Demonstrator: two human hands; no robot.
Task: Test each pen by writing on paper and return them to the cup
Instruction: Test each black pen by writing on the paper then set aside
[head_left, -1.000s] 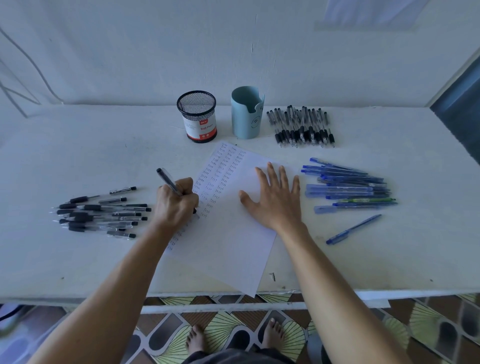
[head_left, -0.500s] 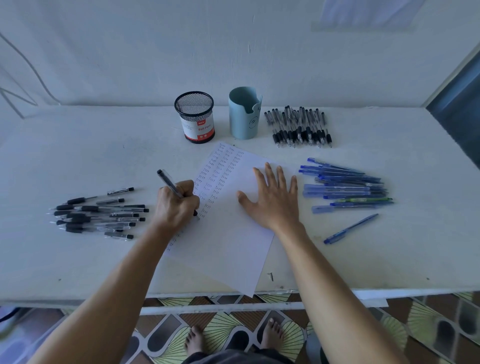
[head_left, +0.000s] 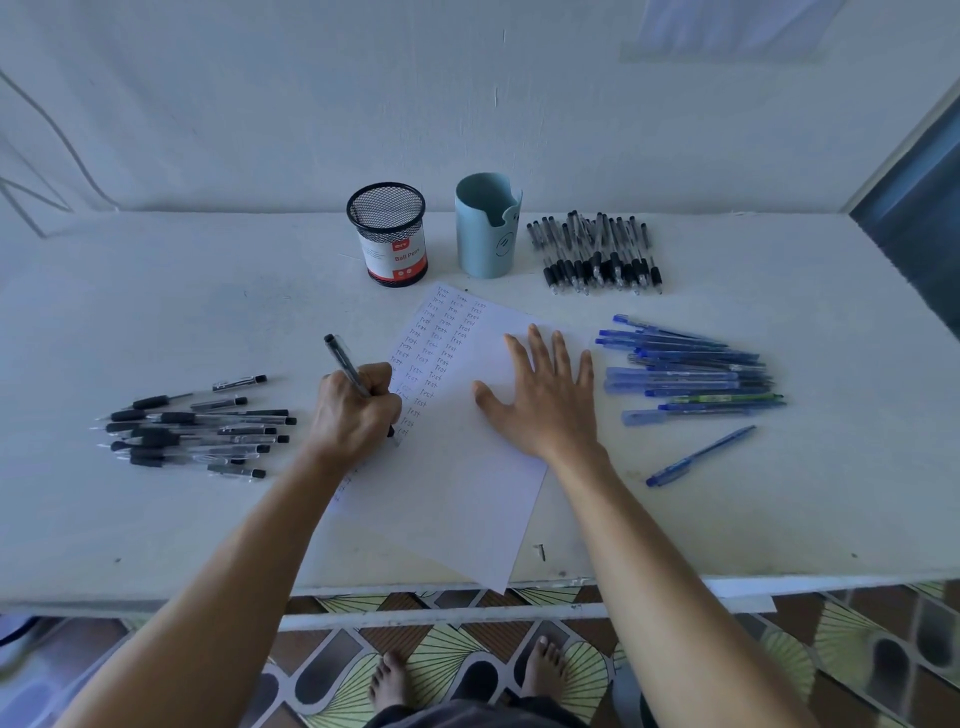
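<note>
My left hand grips a black pen, its tip down on the left part of a white sheet of paper covered in rows of the word "Test". My right hand lies flat on the sheet with fingers spread. At the back stand a black mesh cup with a red label and a light blue cup; I see no pens in either. A pile of black pens lies left of my left hand.
Another pile of black pens lies right of the blue cup. Several blue pens lie right of the paper, with a single blue pen nearer me. The white table's front edge is close; a wall stands behind the cups.
My left hand has shifted slightly down the sheet with the pen as it writes. My right hand stays flat on the paper.
</note>
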